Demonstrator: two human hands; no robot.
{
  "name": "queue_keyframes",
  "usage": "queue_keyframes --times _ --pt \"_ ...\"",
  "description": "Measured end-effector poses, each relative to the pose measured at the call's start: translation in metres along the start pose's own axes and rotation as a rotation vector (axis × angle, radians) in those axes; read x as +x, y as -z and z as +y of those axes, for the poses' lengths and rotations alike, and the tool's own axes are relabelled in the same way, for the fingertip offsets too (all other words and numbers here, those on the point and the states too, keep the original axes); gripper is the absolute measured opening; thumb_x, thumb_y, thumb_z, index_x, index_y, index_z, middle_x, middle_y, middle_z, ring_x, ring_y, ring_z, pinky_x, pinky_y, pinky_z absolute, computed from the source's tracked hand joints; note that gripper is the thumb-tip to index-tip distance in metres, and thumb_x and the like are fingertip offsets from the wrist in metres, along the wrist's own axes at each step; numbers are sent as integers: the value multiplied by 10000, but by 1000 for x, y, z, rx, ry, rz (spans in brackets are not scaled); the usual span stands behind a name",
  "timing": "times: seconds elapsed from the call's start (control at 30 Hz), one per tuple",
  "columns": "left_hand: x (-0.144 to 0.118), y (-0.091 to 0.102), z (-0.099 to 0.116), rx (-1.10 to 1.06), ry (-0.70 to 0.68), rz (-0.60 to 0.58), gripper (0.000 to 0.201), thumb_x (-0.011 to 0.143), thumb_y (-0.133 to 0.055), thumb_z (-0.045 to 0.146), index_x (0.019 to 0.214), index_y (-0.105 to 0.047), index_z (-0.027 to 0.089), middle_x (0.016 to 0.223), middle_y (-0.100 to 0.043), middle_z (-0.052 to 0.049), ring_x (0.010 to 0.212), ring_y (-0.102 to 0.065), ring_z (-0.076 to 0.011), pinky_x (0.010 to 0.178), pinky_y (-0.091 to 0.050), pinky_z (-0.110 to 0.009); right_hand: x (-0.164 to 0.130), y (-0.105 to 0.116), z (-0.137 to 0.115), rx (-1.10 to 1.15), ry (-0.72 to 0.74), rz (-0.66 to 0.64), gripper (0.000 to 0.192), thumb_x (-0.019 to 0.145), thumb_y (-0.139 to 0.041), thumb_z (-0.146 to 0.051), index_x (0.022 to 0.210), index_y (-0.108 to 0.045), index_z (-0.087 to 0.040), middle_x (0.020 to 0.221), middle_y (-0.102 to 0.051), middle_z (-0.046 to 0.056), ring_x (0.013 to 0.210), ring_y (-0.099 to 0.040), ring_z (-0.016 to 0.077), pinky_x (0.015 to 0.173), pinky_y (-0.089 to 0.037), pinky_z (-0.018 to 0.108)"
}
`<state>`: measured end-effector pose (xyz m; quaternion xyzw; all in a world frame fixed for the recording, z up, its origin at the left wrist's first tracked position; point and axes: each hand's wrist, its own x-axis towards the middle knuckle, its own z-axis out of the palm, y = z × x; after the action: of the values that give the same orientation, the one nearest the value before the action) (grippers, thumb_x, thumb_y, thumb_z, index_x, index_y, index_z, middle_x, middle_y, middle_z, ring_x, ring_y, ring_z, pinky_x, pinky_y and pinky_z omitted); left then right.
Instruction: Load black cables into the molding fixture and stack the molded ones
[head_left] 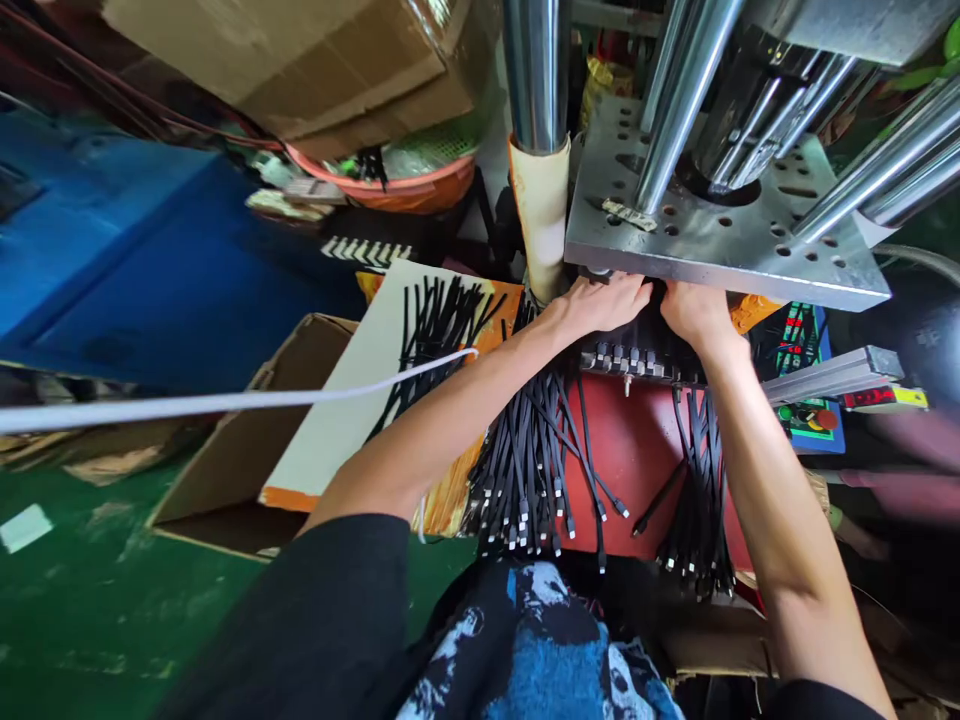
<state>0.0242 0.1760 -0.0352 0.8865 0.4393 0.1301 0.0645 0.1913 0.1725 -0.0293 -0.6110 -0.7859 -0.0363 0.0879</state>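
Observation:
Both of my hands reach under the grey metal press plate (pixel 712 245) of a machine. My left hand (pixel 600 302) lies knuckles up at the plate's front edge, its fingertips hidden beneath it. My right hand (pixel 694 308) is beside it, also partly hidden under the plate. Just below both hands sits a dark mould block (pixel 637 358) with a row of metal cable plugs. Black cables (pixel 525 450) hang from it in bundles over a red surface (pixel 637 450). Whether either hand grips anything is hidden.
A white and orange board (pixel 352 400) with more black cables lies left, over an open cardboard box (pixel 247 450). A white cord (pixel 225 402) crosses the left side. Shiny steel columns (pixel 536 70) rise above the plate. A control panel (pixel 806 400) with buttons sits right. An orange basket (pixel 405 185) stands behind.

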Motion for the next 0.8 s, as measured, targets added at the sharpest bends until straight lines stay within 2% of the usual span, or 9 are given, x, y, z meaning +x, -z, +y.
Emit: queue_keyframes --times 0.13,0.2,0.27,0.37,0.47,0.57,0.63,0.7,0.8 --pt "-92 23 24 -316 -60 179 443 1070 -510 277 1469 -558 92 1572 -557 -210 1492 -508 -316 1239 -419 -488 -120 15 -36 159 10 86 332 1055 -424 -259 1266 -656 -148 1126 -707 185 982 -685 305 843 -536 400" --pt "-161 35 47 -574 62 135 329 1068 -520 285 1346 -641 157 1406 -692 -141 1351 -630 -262 1194 -476 -445 -191 7 -62 212 30 -73 216 1042 -529 -348 1079 -658 -179 961 -683 114 742 -658 243 637 -486 335" --pt "-222 39 71 -884 280 -135 247 1067 -546 329 1218 -692 197 1175 -782 -87 1113 -744 -221 1036 -574 -371 -244 -7 -83 235 -13 -253 148 1042 -541 -288 967 -625 -191 863 -661 75 656 -635 211 556 -419 308" --pt "-276 23 100 -1445 570 -534 461 1028 -650 398 1441 -583 204 1311 -755 -135 1183 -749 -240 1057 -582 -390 -280 -16 -95 406 -100 -366 167 1054 -518 -237 900 -579 -213 820 -651 37 661 -634 191 577 -412 296" --pt "-282 -7 118 -1905 782 -446 673 931 -799 436 1505 -535 203 1526 -622 -191 1423 -607 -286 1214 -470 -466 -289 3 -88 704 -175 -376 225 1070 -530 -339 872 -551 -235 764 -626 -9 644 -596 163 611 -436 277" --pt "-263 -30 125 -2120 918 -168 569 896 -833 475 1332 -652 156 1309 -747 -185 1230 -726 -279 1081 -556 -419 -298 26 -80 899 -159 -593 297 1064 -537 -417 830 -579 -240 676 -612 -32 577 -556 150 555 -412 261" --pt "-251 -39 121 -2106 921 -124 481 909 -809 507 1201 -686 146 987 -799 -106 905 -787 -211 842 -608 -319 -303 27 -78 832 -197 -653 350 1051 -550 -477 802 -609 -238 671 -638 -15 573 -572 165 552 -403 270" --pt "-243 -42 115 -1981 864 -154 456 906 -794 556 1083 -690 148 795 -761 -41 705 -748 -162 660 -562 -242 -306 18 -76 589 -348 -526 373 1036 -560 -514 796 -613 -234 714 -672 26 602 -601 193 573 -388 288" --pt "-236 -44 109 -1767 740 -257 533 864 -802 634 992 -700 127 806 -789 -82 717 -770 -181 672 -573 -251 -304 1 -75 310 -498 -336 327 1036 -537 -442 788 -565 -231 732 -653 55 602 -579 204 582 -338 298"
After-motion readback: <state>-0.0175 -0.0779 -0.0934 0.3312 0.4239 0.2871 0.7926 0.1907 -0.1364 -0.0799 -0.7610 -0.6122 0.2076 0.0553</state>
